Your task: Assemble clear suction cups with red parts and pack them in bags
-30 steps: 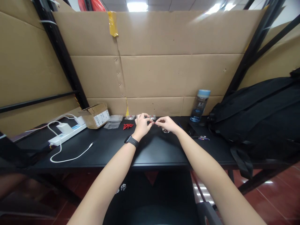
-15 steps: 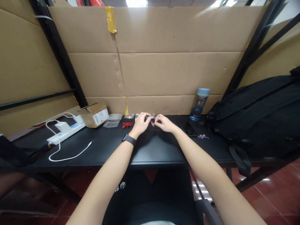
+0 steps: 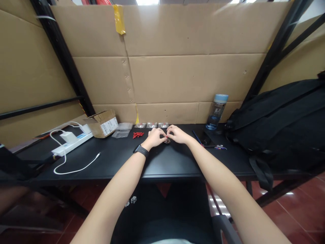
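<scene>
My left hand (image 3: 156,137), with a black watch on its wrist, and my right hand (image 3: 177,134) meet fingertip to fingertip over the middle of the black table. Both are closed in a pinch on a small shiny round piece (image 3: 167,140) with a red bit at its top. My fingers partly cover it, and its exact kind is too small to make out. Just behind my hands lie three clear packets in a row, the nearest being a packet (image 3: 163,125) with a round piece inside. A pile of small red pieces (image 3: 138,135) lies left of my left hand.
Empty plastic bags (image 3: 123,130) and an open cardboard box (image 3: 101,124) stand to the left, beside a white power strip (image 3: 73,144) with a cable. On the right are a phone (image 3: 205,139), a water bottle (image 3: 216,112) and a black backpack (image 3: 279,125). Cardboard walls the back.
My left hand has moved down and right from the packets to meet my right hand at the round piece. The row of packets now shows fully.
</scene>
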A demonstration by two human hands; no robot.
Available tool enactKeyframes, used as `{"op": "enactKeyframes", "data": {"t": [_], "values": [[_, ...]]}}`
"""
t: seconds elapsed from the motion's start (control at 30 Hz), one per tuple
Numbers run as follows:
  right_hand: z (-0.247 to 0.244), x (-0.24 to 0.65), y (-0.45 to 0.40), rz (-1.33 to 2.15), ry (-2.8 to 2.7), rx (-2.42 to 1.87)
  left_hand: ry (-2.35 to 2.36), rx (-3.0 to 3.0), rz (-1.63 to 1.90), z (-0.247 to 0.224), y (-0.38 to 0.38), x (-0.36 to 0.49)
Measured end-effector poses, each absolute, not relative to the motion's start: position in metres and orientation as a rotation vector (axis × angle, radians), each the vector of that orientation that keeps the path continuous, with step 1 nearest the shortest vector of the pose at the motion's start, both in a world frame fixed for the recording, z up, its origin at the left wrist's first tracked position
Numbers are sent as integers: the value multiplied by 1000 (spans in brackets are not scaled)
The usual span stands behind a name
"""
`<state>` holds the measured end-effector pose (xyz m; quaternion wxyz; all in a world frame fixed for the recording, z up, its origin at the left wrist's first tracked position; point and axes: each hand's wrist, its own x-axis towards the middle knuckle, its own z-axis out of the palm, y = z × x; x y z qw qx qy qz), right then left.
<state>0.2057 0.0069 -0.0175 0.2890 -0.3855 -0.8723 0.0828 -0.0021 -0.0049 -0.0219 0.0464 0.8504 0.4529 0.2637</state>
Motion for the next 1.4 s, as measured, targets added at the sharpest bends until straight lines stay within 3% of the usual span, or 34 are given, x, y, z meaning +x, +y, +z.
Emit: {"op": "enactKeyframes", "data": {"t": [0.23, 0.4, 0.6, 0.7, 0.8, 1.17, 1.4], "values": [[-25, 196, 8, -4, -2248, -1422, 1452, 2635, 582, -33, -2, 3], [-20, 201, 15, -165, -2019, -1654, 1672, 2609, 643, -29, 8, -20], [-12, 244, 21, 222, -2159, -1557, 2160, 2282, 676, -16, 25, -93], [-9, 264, 19, 477, -2302, -1499, 2240, 2117, 600, -16, 29, -112], [-6, 270, 18, 512, -2352, -1501, 2268, 2045, 597, -18, 29, -113], [-4, 263, 17, 494, -2380, -1542, 2199, 2065, 835, 2, 13, -100], [-1, 265, 15, 462, -2416, -1520, 1610, 2209, 969, -2, 14, -67]]}}
